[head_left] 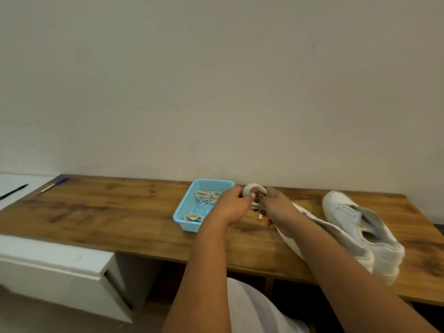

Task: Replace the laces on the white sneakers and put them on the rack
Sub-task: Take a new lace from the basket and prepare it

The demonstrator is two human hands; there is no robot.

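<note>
Head view: a wooden worktop (120, 212) runs across the middle of the frame against a plain wall. At centre, both hands meet over the worktop. The left hand (231, 205) and the right hand (276, 204) together hold a coiled white lace (253, 188), which arches up between them; the left thumb presses against its front, and the right fingers (263, 200) are curled round its other end. More of the lace hangs below the hands, blurred, with small orange and red bits lying on the worktop just under it.

Just left of the hands sits a blue basket (182, 212), touched or nearly touched by the left hand. Inside it lie more laces (207, 197) bundled in loops, one bundle near its far end and one near its near corner.

At right of the frame two white sneakers (355, 227) lie side by side on the worktop, toes pointing away, with no laces in the visible eyelets. The right forearm crosses over the nearer one.

At upper left a pen (51, 185) lies at the worktop's far corner, and a dark pen (13, 192) rests on the white surface beside it.
</note>
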